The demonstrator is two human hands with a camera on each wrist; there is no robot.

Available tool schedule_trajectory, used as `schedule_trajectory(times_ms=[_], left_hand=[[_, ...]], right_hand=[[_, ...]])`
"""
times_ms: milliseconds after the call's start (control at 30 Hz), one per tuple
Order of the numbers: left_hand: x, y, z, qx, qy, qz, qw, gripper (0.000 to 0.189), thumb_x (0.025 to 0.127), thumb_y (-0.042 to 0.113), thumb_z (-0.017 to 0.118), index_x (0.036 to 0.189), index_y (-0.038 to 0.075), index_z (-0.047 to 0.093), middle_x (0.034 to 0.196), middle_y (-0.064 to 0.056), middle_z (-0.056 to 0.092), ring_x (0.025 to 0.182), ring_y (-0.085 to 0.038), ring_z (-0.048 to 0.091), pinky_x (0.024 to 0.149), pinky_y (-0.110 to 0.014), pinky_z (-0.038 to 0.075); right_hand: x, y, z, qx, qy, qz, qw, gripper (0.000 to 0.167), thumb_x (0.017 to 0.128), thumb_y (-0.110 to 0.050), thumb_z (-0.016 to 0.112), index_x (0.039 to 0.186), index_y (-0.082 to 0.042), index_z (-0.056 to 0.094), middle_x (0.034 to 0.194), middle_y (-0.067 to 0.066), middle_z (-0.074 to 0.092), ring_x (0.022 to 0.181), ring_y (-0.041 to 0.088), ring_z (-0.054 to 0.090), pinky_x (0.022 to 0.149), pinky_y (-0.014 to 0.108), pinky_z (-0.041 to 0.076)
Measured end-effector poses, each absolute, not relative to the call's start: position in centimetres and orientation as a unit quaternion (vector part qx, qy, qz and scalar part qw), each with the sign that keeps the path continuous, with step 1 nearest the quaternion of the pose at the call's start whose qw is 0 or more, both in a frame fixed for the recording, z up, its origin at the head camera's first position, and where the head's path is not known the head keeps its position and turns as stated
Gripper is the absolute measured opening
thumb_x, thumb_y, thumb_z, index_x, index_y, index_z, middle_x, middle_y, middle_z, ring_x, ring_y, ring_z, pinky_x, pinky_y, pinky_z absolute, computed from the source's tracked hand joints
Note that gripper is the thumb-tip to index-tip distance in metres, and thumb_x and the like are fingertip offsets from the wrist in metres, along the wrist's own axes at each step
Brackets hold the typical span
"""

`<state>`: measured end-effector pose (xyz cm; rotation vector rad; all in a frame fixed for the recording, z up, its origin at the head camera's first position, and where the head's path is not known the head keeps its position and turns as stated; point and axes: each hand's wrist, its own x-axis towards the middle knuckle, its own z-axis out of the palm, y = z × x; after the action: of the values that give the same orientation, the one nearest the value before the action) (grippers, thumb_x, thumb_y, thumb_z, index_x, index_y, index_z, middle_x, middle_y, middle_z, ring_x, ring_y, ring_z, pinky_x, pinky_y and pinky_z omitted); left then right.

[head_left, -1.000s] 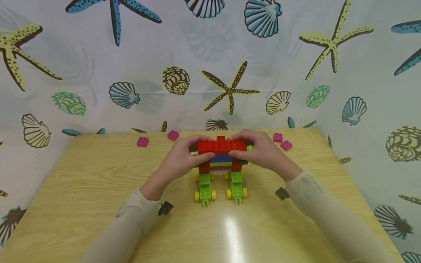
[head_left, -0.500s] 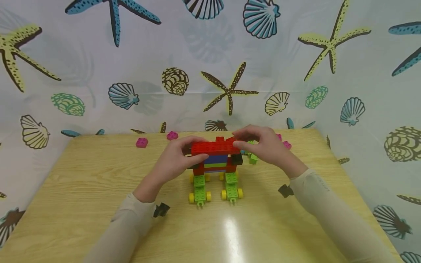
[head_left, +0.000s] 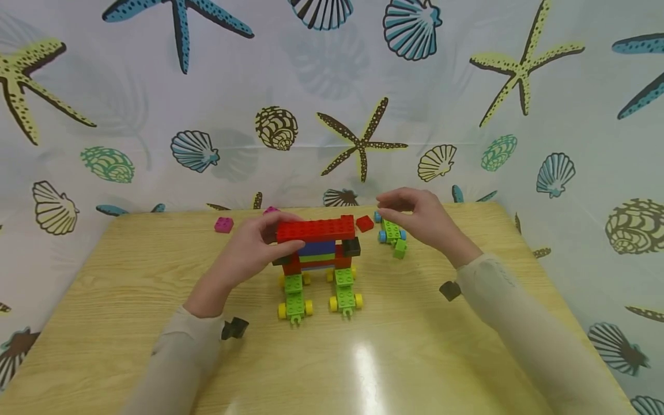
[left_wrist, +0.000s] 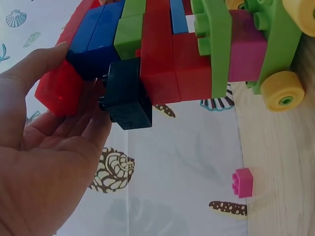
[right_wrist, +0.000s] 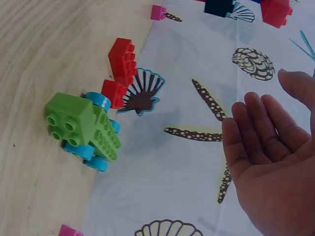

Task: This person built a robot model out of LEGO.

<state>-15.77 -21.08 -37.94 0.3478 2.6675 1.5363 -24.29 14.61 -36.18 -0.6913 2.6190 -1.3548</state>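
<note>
My left hand (head_left: 241,253) grips the left end of a long red beam (head_left: 316,230) along the top of a toy-brick build, thumb in front. Below the beam sit blue and green bricks, black bricks (left_wrist: 125,93) jut out at the sides, and two green wheeled bases (head_left: 294,300) with yellow wheels (left_wrist: 283,91) carry it. To the right, my right hand (head_left: 422,218) hovers with nothing in it, fingers extended and thumb apart (right_wrist: 270,152). Nearest to it is a small green car (head_left: 391,230) with blue wheels and a green brick (right_wrist: 71,118) at its end.
Red bricks (right_wrist: 122,61) lie beside the car near the table's back edge. Pink bricks (head_left: 224,225) rest at the back left, and another pink brick (right_wrist: 70,231) lies past the car. Behind the wooden table (head_left: 129,300) hangs a shell-patterned cloth (head_left: 233,86).
My right hand has let go of the build's right end and moved right and back. My left hand has shifted the build leftward, bringing the green car and a red brick into sight.
</note>
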Motion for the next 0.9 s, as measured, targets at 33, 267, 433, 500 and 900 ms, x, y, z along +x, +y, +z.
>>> schedule_trajectory(times_ms=[33, 267, 433, 500, 900], left_hand=[[-15.8, -21.3, -37.9, 0.114, 0.861, 0.496, 0.022, 0.045, 0.102, 0.025, 0.086, 0.143, 0.014, 0.071, 0.14, -0.015, 0.075, 0.12, -0.033, 0.077, 0.098, -0.029, 0.067], [-15.7, -23.2, -37.5, 0.114, 0.864, 0.489, 0.027, 0.045, 0.102, 0.026, 0.086, 0.143, 0.013, 0.071, 0.139, -0.016, 0.076, 0.119, -0.033, 0.075, 0.091, -0.016, 0.062], [-15.8, -24.8, -37.3, 0.11, 0.869, 0.482, 0.029, 0.047, 0.103, 0.027, 0.084, 0.145, 0.012, 0.069, 0.148, -0.018, 0.071, 0.125, -0.036, 0.074, 0.094, -0.017, 0.062], [-16.0, -25.6, -37.4, 0.102, 0.869, 0.483, 0.034, 0.049, 0.103, 0.028, 0.084, 0.147, 0.012, 0.068, 0.151, -0.018, 0.069, 0.127, -0.037, 0.073, 0.095, -0.018, 0.063], [-16.2, -29.1, -37.3, 0.073, 0.883, 0.463, 0.027, 0.055, 0.104, 0.037, 0.082, 0.152, 0.015, 0.065, 0.152, -0.017, 0.07, 0.13, -0.039, 0.072, 0.093, -0.013, 0.059]], right_hand=[[-24.5, 14.4, -36.5, -0.224, 0.863, -0.448, 0.06, 0.033, 0.109, -0.031, 0.076, 0.138, -0.015, 0.077, 0.134, 0.007, 0.08, 0.124, 0.027, 0.076, 0.114, 0.053, 0.06], [-25.6, 12.4, -38.9, -0.185, 0.861, -0.466, 0.084, 0.036, 0.107, -0.032, 0.078, 0.138, -0.014, 0.076, 0.134, 0.009, 0.08, 0.122, 0.029, 0.075, 0.113, 0.05, 0.061], [-25.7, 10.5, -40.4, -0.138, 0.851, -0.501, 0.077, 0.041, 0.106, -0.03, 0.08, 0.141, -0.009, 0.075, 0.137, 0.013, 0.078, 0.127, 0.033, 0.073, 0.115, 0.052, 0.06], [-25.8, 9.7, -40.9, -0.117, 0.848, -0.512, 0.073, 0.043, 0.106, -0.028, 0.08, 0.142, -0.007, 0.074, 0.138, 0.015, 0.077, 0.129, 0.034, 0.073, 0.115, 0.051, 0.06], [-26.5, 6.6, -43.9, -0.041, 0.862, -0.496, 0.093, 0.055, 0.102, -0.031, 0.084, 0.147, -0.003, 0.069, 0.137, 0.013, 0.074, 0.126, 0.031, 0.071, 0.11, 0.046, 0.061]])
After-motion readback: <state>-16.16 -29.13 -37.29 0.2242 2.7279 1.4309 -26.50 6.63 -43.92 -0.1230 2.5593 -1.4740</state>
